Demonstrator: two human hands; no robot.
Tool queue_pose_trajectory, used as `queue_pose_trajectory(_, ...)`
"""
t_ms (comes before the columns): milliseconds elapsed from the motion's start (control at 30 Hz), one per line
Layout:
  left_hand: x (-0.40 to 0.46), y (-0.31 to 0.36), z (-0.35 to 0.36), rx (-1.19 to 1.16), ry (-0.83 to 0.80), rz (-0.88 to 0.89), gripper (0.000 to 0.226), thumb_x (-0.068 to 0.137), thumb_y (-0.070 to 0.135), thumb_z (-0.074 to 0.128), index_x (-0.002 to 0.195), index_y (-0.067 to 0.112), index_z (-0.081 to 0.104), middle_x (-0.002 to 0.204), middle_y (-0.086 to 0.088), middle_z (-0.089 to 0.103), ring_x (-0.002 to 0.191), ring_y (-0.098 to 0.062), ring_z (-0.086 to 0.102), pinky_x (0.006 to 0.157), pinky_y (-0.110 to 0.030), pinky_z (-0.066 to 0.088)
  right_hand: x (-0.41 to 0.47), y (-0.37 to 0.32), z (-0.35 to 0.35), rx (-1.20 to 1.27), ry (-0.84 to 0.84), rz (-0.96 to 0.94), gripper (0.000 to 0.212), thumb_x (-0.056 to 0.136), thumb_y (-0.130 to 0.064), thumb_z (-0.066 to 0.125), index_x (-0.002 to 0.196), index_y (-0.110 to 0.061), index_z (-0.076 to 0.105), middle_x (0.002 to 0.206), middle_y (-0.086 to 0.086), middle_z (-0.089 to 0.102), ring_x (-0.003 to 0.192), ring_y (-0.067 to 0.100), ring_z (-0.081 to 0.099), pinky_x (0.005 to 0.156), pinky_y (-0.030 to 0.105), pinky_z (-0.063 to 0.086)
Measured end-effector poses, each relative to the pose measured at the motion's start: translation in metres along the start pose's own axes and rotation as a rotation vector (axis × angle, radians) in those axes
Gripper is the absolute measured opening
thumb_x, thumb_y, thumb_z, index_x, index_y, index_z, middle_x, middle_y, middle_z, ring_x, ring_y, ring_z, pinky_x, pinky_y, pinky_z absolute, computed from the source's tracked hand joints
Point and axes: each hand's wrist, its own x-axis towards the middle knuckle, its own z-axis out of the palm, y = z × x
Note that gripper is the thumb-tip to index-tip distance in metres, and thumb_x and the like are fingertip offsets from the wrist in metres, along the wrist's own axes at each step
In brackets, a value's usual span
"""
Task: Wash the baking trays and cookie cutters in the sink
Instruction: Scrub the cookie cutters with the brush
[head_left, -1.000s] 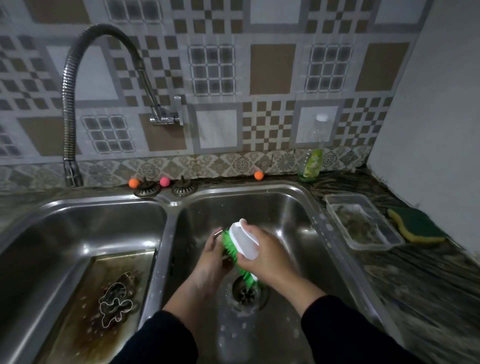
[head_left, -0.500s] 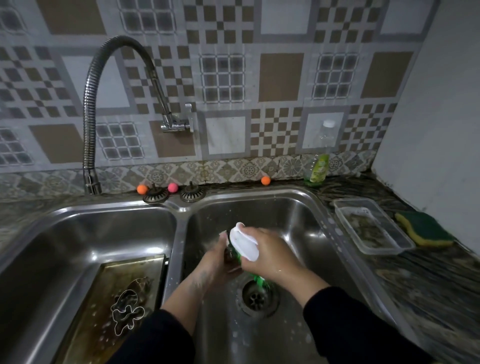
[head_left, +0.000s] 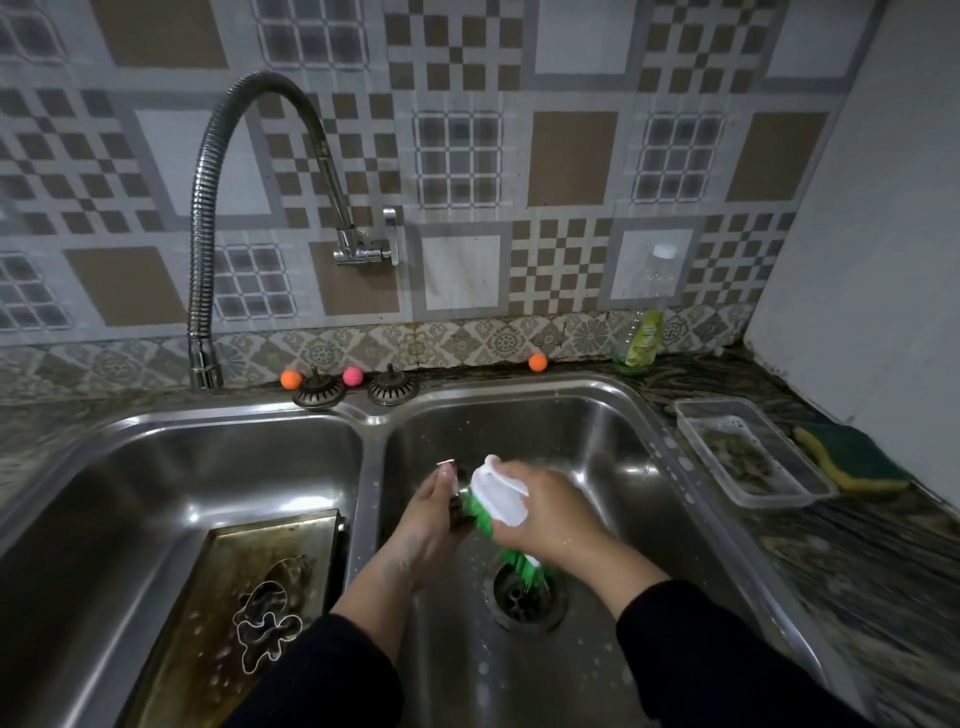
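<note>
While the left hand (head_left: 434, 512) pinches a small metal cookie cutter (head_left: 453, 486) between curled fingers over the right sink basin (head_left: 597, 441), and the right hand (head_left: 545, 512) wraps the brush (head_left: 496, 501), scrub bristles firmly into each edge

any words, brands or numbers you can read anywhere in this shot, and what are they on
Nothing here can be read for certain.
Green label on the dish soap bottle at the back of the counter: it carries print, but too small and blurred to read.
Scrub brush, baking tray, faucet and clear plastic container: no text visible on any of them.
</note>
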Motion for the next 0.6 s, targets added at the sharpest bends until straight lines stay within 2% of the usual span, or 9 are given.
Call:
queue_pose_trajectory(100, 0.001, 0.003, -0.007, -0.133, -0.027, -0.013, 0.039, 0.102, 0.032, 0.037, 0.124, 0.006, 0.056, 0.116, -0.022, 0.065, 0.104, -0.032, 0.063, 0.094, -0.043, 0.051, 0.006, 0.001, -0.001, 0.183, 0.169, 0.081, 0.071, 0.079, -0.027, 0.07, 0.143, -0.028, 0.041, 0.135, -0.003, 0.053, 0.114, 0.017, 0.055, 0.078, 0.016, 0.036)
queue_pose_trajectory(133, -0.001, 0.005, -0.006, -0.136, -0.065, -0.022, 0.039, 0.103, 0.032, 0.036, 0.124, 0.006, 0.057, 0.117, -0.023, 0.065, 0.104, -0.031, 0.063, 0.094, -0.042, 0.051, 0.008, -0.002, 0.001, 0.216, 0.192, 0.081, 0.071, 0.078, -0.027, 0.07, 0.143, -0.028, 0.04, 0.137, -0.004, 0.052, 0.115, 0.016, 0.055, 0.083, 0.018, 0.039)
queue_pose_trajectory(233, -0.006, 0.011, 0.002, -0.061, -0.171, 0.015, 0.038, 0.103, 0.028, 0.036, 0.126, 0.005, 0.055, 0.12, -0.021, 0.063, 0.097, -0.024, 0.065, 0.082, -0.032, 0.056, 0.017, -0.011, 0.004, 0.19, 0.201, 0.083, 0.073, 0.077, -0.03, 0.069, 0.144, -0.032, 0.038, 0.136, 0.0, 0.052, 0.116, 0.019, 0.053, 0.095, 0.029, 0.045)
queue_pose_trajectory(300, -0.007, 0.015, 0.001, -0.054, -0.131, 0.027, 0.037, 0.101, 0.029, 0.042, 0.128, 0.005, 0.053, 0.121, -0.021, 0.063, 0.098, -0.023, 0.064, 0.089, -0.037, 0.053, 0.024, -0.015, 0.0, 0.194, 0.259, 0.12, 0.073, 0.079, -0.029, 0.068, 0.145, -0.029, 0.037, 0.138, 0.001, 0.05, 0.12, 0.02, 0.051, 0.096, 0.028, 0.043)
queue_pose_trajectory(367, -0.005, 0.017, -0.006, 0.16, -0.036, 0.125, 0.039, 0.097, 0.031, 0.05, 0.131, 0.011, 0.052, 0.119, -0.015, 0.064, 0.099, -0.021, 0.063, 0.094, -0.039, 0.049, 0.03, -0.02, -0.004, 0.251, 0.266, 0.122, 0.071, 0.08, -0.028, 0.069, 0.144, -0.027, 0.038, 0.139, -0.001, 0.049, 0.121, 0.018, 0.051, 0.094, 0.026, 0.043)
queue_pose_trajectory(433, -0.005, 0.019, -0.019, 0.583, 0.057, 0.299, 0.049, 0.092, 0.036, 0.058, 0.136, 0.016, 0.048, 0.123, -0.01, 0.062, 0.107, -0.021, 0.061, 0.096, -0.035, 0.047, 0.034, -0.027, -0.007, 0.266, 0.182, 0.099, 0.07, 0.079, -0.028, 0.07, 0.142, -0.03, 0.041, 0.138, -0.004, 0.051, 0.117, 0.018, 0.054, 0.09, 0.026, 0.045)
queue_pose_trajectory(500, -0.006, 0.025, -0.033, 0.937, 0.163, 0.486, 0.059, 0.086, 0.037, 0.066, 0.137, 0.013, 0.048, 0.126, -0.008, 0.059, 0.115, -0.022, 0.056, 0.097, -0.029, 0.042, 0.037, -0.032, -0.013, 0.191, 0.102, 0.074, 0.07, 0.078, -0.029, 0.071, 0.142, -0.033, 0.042, 0.138, -0.006, 0.052, 0.116, 0.018, 0.055, 0.086, 0.027, 0.047)
queue_pose_trajectory(600, -0.005, 0.032, -0.055, 1.113, 0.212, 0.66, 0.062, 0.077, 0.032, 0.077, 0.13, 0.01, 0.054, 0.124, -0.005, 0.058, 0.114, -0.02, 0.056, 0.092, -0.017, 0.037, 0.041, -0.037, -0.016, 0.235, 0.068, 0.056, 0.07, 0.075, -0.028, 0.073, 0.14, -0.034, 0.045, 0.135, -0.006, 0.053, 0.114, 0.018, 0.056, 0.086, 0.034, 0.053)
